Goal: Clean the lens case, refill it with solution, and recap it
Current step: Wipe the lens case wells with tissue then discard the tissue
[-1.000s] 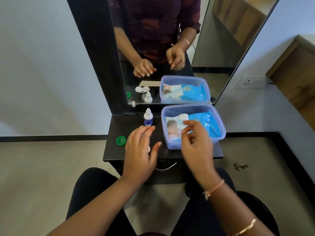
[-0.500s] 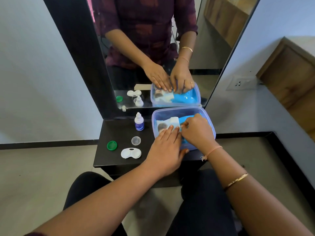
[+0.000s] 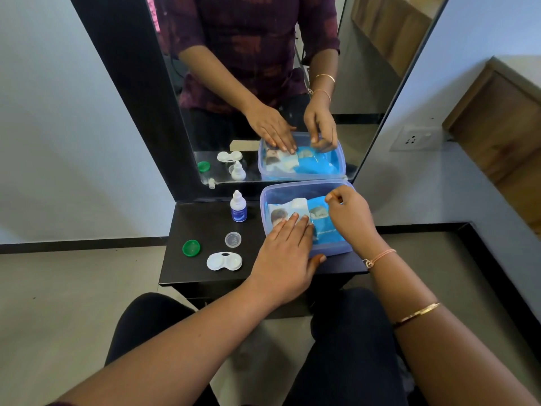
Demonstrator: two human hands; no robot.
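A white lens case (image 3: 224, 261) lies uncapped on the black shelf (image 3: 205, 224). Its green cap (image 3: 191, 247) sits to the left and a clear cap (image 3: 233, 239) just behind it. A small white solution bottle (image 3: 238, 207) with a blue label stands near the mirror. My left hand (image 3: 285, 259) presses flat on a blue wipes packet (image 3: 317, 221) inside a translucent purple tub (image 3: 333, 250). My right hand (image 3: 349, 216) pinches at the packet's flap with thumb and forefinger; whether a wipe is between them is hidden.
A tall black-framed mirror (image 3: 257, 83) stands right behind the shelf and reflects everything. White walls flank it, with a socket (image 3: 414, 138) on the right and a wooden cabinet (image 3: 503, 136) beyond. My knees sit below the shelf's front edge.
Both hands moved from above the shelf into the tub. The left now lies flat on the packet and the right has lifted slightly, pinching at the flap.
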